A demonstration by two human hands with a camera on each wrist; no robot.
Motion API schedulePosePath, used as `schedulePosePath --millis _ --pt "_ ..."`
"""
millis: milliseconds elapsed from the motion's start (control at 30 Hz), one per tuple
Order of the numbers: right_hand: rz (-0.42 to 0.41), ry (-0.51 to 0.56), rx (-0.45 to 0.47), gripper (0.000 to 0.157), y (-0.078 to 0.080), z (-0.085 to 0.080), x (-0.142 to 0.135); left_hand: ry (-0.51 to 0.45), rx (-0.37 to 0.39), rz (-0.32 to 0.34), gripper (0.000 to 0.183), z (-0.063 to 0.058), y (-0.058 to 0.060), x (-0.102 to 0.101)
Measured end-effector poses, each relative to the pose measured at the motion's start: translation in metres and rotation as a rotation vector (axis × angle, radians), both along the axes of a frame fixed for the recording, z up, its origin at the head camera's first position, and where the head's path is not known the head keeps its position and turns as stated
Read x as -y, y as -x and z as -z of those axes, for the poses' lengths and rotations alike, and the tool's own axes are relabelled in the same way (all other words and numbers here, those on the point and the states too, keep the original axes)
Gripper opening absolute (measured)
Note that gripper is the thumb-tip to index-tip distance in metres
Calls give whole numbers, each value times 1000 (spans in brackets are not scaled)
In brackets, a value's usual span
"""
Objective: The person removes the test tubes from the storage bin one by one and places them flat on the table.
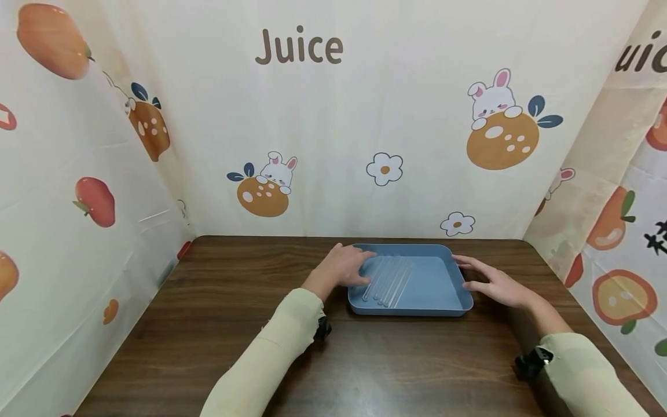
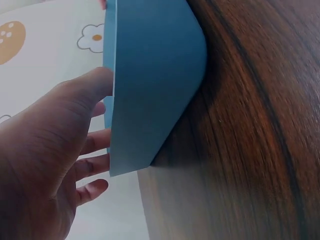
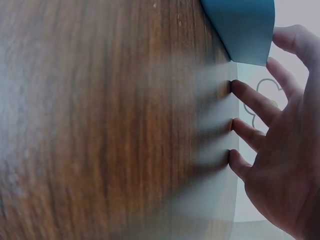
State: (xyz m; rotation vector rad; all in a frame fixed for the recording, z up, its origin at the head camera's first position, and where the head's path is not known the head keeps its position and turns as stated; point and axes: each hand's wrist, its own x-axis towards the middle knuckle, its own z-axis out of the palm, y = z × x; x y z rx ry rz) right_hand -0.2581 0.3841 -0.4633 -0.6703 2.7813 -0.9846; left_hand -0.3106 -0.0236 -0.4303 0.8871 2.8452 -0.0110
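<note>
A shallow blue tray (image 1: 435,286) sits at the far side of the table. Several slender clear tubes (image 1: 388,284), with rounded near ends, lie side by side at a slant in its left half. My left hand (image 1: 341,267) reaches over the tray's left rim, fingers spread and relaxed. In the left wrist view its thumb (image 2: 95,86) overlaps the rim, and the other fingers are partly hidden behind the wall. Beside the right wall is my right hand (image 1: 497,285), fingers apart. The right wrist view has its thumb and index fingertip right at the tray corner (image 3: 245,35).
The dark wood table (image 1: 234,301) ends at a pale printed curtain (image 1: 333,127) behind the tray. More curtain hangs at the left (image 1: 120,260) and right sides. A dark wrist device (image 1: 532,362) is strapped at the right sleeve, another at the left.
</note>
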Motion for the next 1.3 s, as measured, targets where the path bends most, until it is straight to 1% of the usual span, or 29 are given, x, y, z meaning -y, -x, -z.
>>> schedulePosePath --millis 233,333,467,567,667,767,900,1000,1167,1300 --pt "-1 -3 -13 72 1 2 -1 45 -12 13 74 2 1 -1" --pt "0 -6 -18 71 0 2 -2 59 -4 13 73 2 1 -2" --pt "-1 -5 -18 71 0 1 -1 67 1 9 72 5 2 -5" --pt "-1 -4 -14 72 0 2 -2 70 -11 6 71 8 4 -7" --pt "-1 -3 -14 72 0 2 -2 69 -23 0 70 11 5 -8" --pt "-1 -5 -18 72 0 3 -2 63 -17 -11 68 12 7 -9" --pt "-4 -2 -17 72 1 3 -2 44 0 -46 63 12 7 -10" --pt "-10 7 -9 72 1 3 -1 39 0 -66 59 13 7 -10" --pt "-10 11 -4 72 1 3 -1 42 -18 -66 53 13 6 -11" --pt "-6 12 -5 72 1 4 -2 40 -21 -72 52 12 5 -12"
